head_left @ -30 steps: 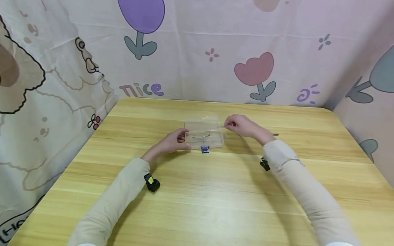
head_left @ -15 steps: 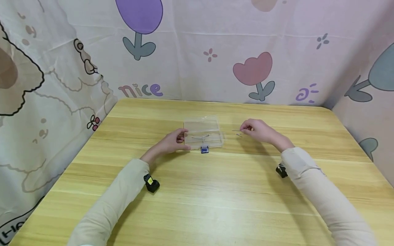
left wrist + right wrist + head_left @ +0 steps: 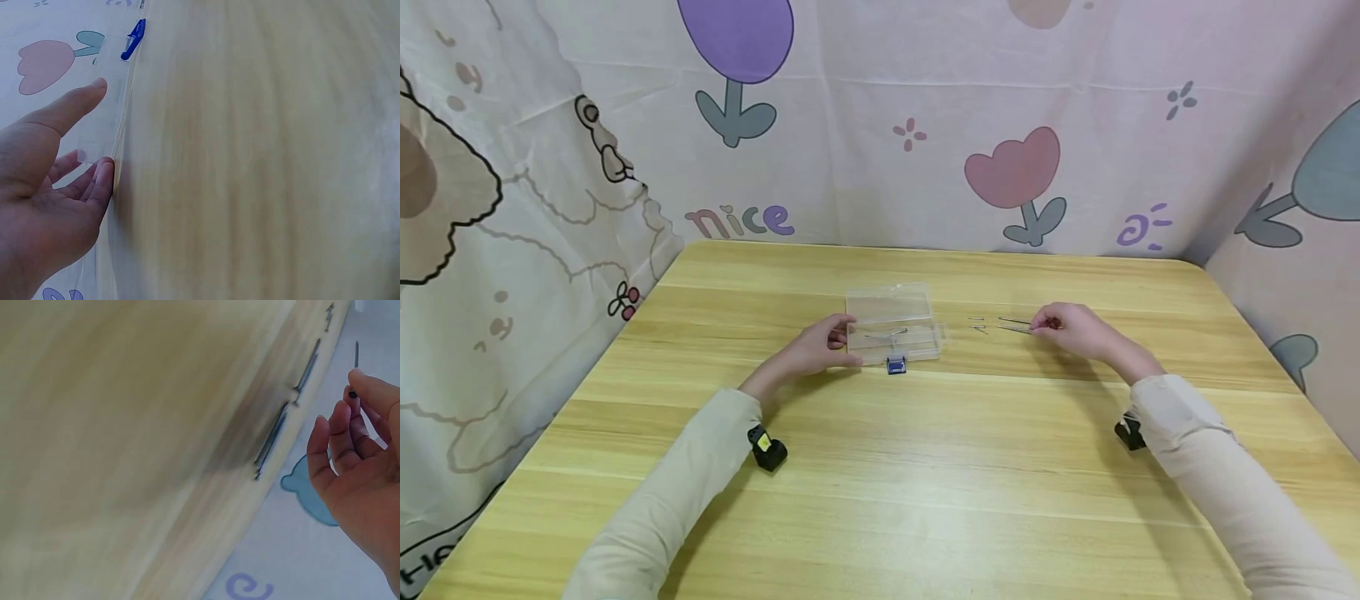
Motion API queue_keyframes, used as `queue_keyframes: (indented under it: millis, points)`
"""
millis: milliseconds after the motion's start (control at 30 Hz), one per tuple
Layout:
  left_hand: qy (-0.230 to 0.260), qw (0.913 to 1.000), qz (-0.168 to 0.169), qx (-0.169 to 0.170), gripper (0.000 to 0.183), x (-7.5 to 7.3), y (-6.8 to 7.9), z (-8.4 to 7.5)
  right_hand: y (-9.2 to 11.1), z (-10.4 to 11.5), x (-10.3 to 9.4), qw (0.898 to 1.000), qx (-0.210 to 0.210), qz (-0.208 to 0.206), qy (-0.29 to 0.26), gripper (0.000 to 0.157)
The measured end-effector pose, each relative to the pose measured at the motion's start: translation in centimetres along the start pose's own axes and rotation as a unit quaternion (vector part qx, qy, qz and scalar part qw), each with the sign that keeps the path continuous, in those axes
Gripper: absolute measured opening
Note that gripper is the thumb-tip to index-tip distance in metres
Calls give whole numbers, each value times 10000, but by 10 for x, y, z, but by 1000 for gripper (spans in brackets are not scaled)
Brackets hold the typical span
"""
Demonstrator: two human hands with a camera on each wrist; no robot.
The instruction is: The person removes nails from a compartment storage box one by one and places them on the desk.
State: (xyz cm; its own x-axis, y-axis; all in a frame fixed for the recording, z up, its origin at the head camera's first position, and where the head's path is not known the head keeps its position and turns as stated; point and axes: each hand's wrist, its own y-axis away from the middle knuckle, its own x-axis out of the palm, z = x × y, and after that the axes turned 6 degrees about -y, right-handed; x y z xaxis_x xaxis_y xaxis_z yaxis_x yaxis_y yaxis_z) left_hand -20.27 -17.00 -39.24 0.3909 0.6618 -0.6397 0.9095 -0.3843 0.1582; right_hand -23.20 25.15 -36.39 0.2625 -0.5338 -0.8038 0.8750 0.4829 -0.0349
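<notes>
In the head view a clear plastic box [image 3: 895,304] lies with its lid back, a blue latch [image 3: 896,365] at its front. Thin nails [image 3: 880,335] show in its compartments. My left hand [image 3: 812,346] holds the box's left end, thumb at the front and fingers behind. In the left wrist view those fingers touch the end wall. My right hand [image 3: 1078,329], right of the box, pinches a nail [image 3: 357,355] between thumb and forefinger, its dark head by the fingertips. Several loose nails [image 3: 272,440] of differing lengths lie on the table near this hand.
The wooden table [image 3: 880,483] runs back to a patterned cloth [image 3: 865,167] hung behind it and at both sides. Small nails [image 3: 978,327] lie between the box and my right hand. A black wrist camera [image 3: 767,450] sits at the left cuff, another at the right.
My right hand has moved right, from beside the box lid to the longer nails. Small nails partly covered before now show. My left hand stays at the box's end.
</notes>
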Motion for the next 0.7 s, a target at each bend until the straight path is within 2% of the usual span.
queue_keyframes:
  millis: [367, 700]
  points:
    - [-8, 10000, 4, 19, 77, 0, -1, -1, 27, -25, -4, 9998, -51, -109, 155, 6]
    - [-46, 10000, -18, -28, 77, 0, 0, -2, 38, -37, -7, 9992, -44, -143, 374, 6]
